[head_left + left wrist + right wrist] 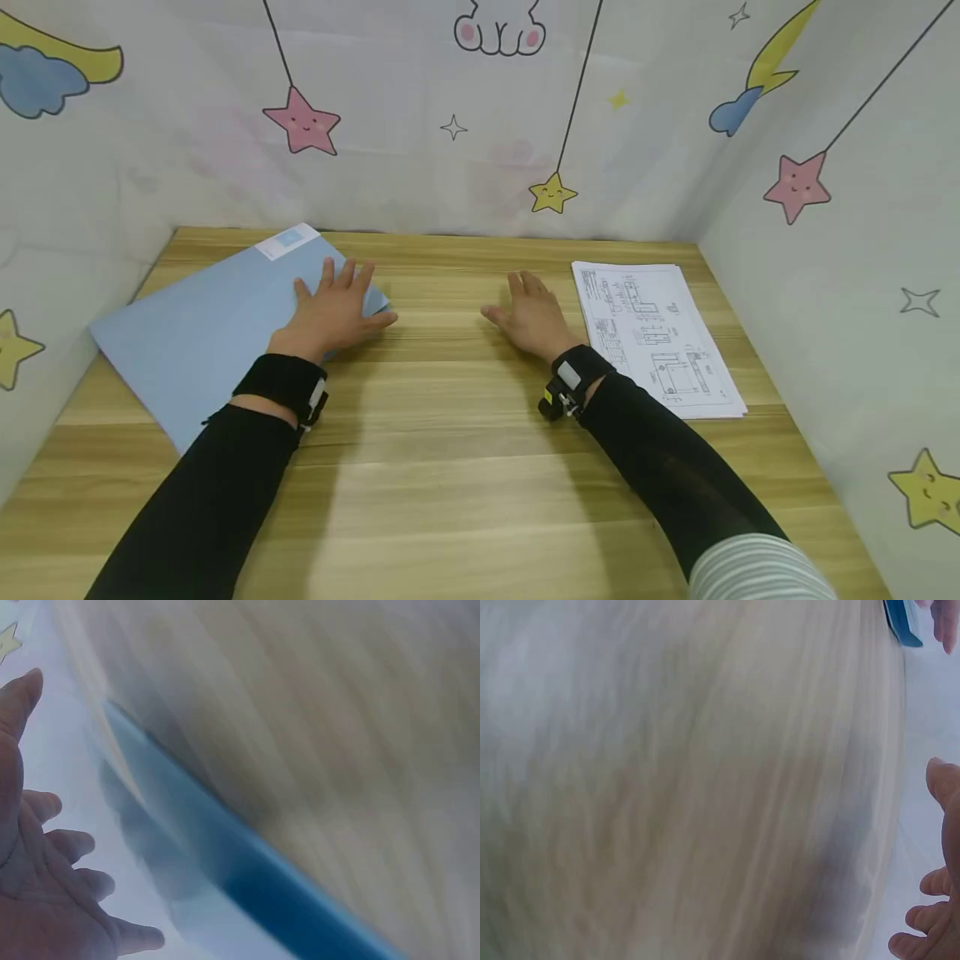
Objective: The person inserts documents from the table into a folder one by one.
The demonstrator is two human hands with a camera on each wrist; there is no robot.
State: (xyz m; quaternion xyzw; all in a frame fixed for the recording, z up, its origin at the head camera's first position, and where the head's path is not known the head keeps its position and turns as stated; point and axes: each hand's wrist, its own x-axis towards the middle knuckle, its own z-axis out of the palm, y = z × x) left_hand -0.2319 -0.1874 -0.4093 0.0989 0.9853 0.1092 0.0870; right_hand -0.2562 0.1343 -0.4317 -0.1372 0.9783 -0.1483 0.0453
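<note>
In the head view a light blue folder (198,333) lies at an angle on the left of the wooden table, with a white label (288,241) at its far end. Over its right part my left hand (327,310) is spread, thumb out past the edge. The left wrist view shows the folder's thick blue side (255,874) beside that hand (45,885), with nothing in its grasp. My right hand (534,318) is held over the table, fingers extended and holding nothing. Just right of it lies a stack of printed drawing sheets (637,333).
The wood-grain table (450,467) ends at a pale cloth wall (412,183) printed with stars and clouds. Similar cloth stands along the left and right sides. Each wrist wears a black band, with a small camera (553,402) on the right one.
</note>
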